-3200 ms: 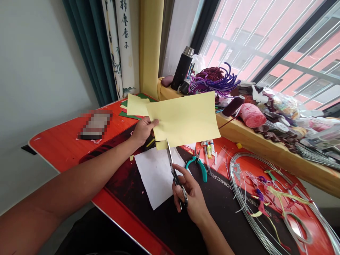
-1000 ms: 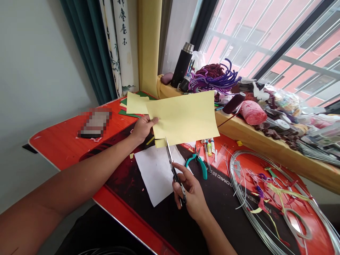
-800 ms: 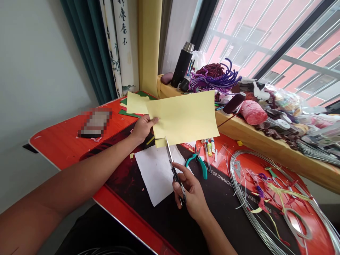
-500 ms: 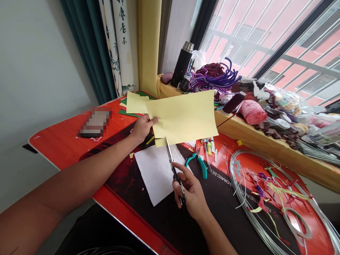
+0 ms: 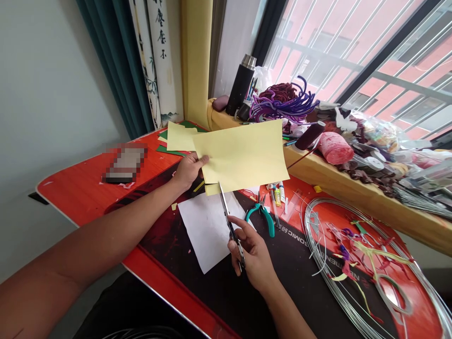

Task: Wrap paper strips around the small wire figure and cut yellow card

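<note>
My left hand [image 5: 190, 170] pinches the left edge of a yellow sheet of paper [image 5: 243, 153], thumb on top and the other fingers behind it. The sheet is held up over the desk. In my right hand [image 5: 251, 249] is a pair of scissors [image 5: 230, 225], its handle loops around my thumb and fingers. The blades meet the sheet's lower edge near its left corner, where a slit separates a small flap. Below the blades lies a white sheet of paper [image 5: 203, 235] on the dark mat.
Teal-handled pliers [image 5: 263, 216] lie right of the white paper. A large wire coil [image 5: 328, 278] surrounds scraps and a tape roll [image 5: 393, 294]. More yellow paper [image 5: 180, 136] and a blurred-out object [image 5: 125, 162] rest at left. The sill holds a black thermos [image 5: 240, 84] and purple cords [image 5: 286, 106].
Almost nothing differs. The whole view has shifted very slightly, and the hands, sheet and scissors keep the same arrangement.
</note>
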{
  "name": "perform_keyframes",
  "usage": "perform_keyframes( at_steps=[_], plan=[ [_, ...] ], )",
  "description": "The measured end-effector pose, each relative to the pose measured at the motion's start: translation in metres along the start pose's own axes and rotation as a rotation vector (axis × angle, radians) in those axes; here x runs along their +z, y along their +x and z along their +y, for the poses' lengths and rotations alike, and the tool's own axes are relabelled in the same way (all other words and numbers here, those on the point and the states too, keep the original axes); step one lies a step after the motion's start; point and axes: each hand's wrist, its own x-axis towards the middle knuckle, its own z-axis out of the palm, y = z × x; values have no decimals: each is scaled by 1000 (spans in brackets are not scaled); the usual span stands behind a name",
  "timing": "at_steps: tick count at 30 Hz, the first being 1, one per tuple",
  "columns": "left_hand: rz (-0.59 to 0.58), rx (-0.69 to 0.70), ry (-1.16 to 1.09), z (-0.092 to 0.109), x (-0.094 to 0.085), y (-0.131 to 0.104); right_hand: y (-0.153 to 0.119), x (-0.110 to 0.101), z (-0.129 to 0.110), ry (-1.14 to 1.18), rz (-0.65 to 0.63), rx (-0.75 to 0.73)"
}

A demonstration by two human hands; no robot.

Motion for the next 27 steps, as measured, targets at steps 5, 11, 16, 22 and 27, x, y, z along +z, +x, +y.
perform_keyframes(
  at_steps=[5, 11, 16, 22, 27],
  plan=[
    [6, 1, 9, 0, 0, 0, 1, 0, 1, 0, -4, -2],
    [5, 3, 22, 0, 0, -1, 1, 0, 2, -3, 4, 0],
    [7, -3, 37, 1, 0, -1, 1, 0, 1, -24, 7, -5],
    [11, -14, 51, 2, 0, -3, 1, -1, 2, -20, 3, -9],
    [10, -13, 54, 3, 0, -3, 1, 0, 2, -18, 5, -9]
  ],
)
